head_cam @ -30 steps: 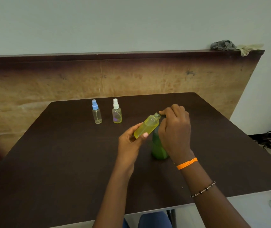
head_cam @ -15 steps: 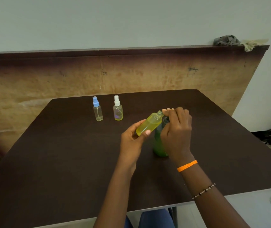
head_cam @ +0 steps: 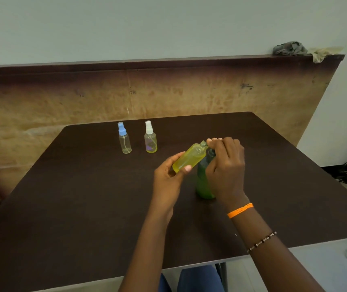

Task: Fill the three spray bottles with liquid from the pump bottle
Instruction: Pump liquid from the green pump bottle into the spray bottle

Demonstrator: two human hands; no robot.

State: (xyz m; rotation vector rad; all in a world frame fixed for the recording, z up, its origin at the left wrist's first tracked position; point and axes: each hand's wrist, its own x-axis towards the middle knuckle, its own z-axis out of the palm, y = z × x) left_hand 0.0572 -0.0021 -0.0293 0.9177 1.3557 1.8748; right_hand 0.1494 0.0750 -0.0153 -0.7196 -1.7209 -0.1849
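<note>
**Open yellow bottle tilted at the pump, two capped bottles waiting at the back**

Your left hand (head_cam: pixel 169 178) sits just left of the frame's centre, fingers and thumb curled round the lower body of a yellow spray bottle (head_cam: pixel 190 158). You hold the bottle tilted, base toward the lower left and its open threaded neck pointing toward the upper right. It carries no spray cap and its body shows yellow all along.

Your right hand (head_cam: pixel 226 165) is right of centre, fingers bent over the top of the green pump bottle (head_cam: pixel 203 182), which stands upright on the dark table (head_cam: pixel 63 207). The hand covers the pump head, so you cannot tell whether the fingers press it or only rest on it, nor whether liquid is running. The fingertips (head_cam: pixel 212 141) lie just beside the yellow bottle's neck, close enough that touching or apart is not clear. An orange band (head_cam: pixel 240 210) circles your right wrist, with a beaded bracelet (head_cam: pixel 262 242) further down the forearm.

Toward the upper left of the table two more spray bottles stand upright, near each other but apart: the blue-capped bottle (head_cam: pixel 124 139) on the left, looking nearly clear, and the white-capped bottle (head_cam: pixel 150 138) to its right, with a yellowish tint low in its body. Both are well apart from your hands.

At the upper right of the frame a grey cloth (head_cam: pixel 290 48) lies crumpled on the ledge (head_cam: pixel 168 62) behind the table.
</note>
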